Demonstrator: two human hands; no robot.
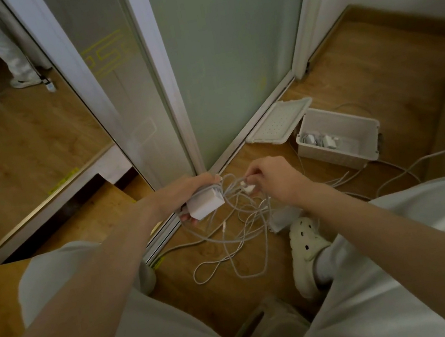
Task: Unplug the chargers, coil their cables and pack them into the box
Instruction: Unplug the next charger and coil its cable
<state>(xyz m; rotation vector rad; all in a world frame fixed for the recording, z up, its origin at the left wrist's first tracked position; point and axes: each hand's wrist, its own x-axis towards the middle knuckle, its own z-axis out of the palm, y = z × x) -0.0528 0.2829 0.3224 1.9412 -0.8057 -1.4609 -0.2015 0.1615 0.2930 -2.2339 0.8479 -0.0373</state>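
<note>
The left hand (186,191) is curled round a white charger (206,203), fingers over its top and thumb side under it, holding it clear of the floor just in front of the door track. The right hand (272,179), close beside it, pinches a small white plug end (248,188) between thumb and fingertips, with a cord running from there back toward the charger. Whether that plug belongs to this block or to another cord I cannot tell. Below both hands the cables (239,236) hang and spread in a loose tangle of several loops on the wooden floor (223,296), none of them coiled. A second charger (283,217) lies on the floor at the edge of that tangle, just beside the toe of a pale shoe (307,242). Further out to the right the box (338,157) stands open, and at least 2 packed chargers (319,140) with their cords lie at its left end; most of its inside looks free. Its lid (279,124) leans against the base of the frosted door (224,49). More cord (411,164) trails across the floor past the box toward the right edge. By my judgement the work is roughly midway: unplugging of the held charger looks done and a part is packed, while untangling, coiling the cords, packing the held block and the 1 by the shoe, and perhaps closing the lid remain.
</note>
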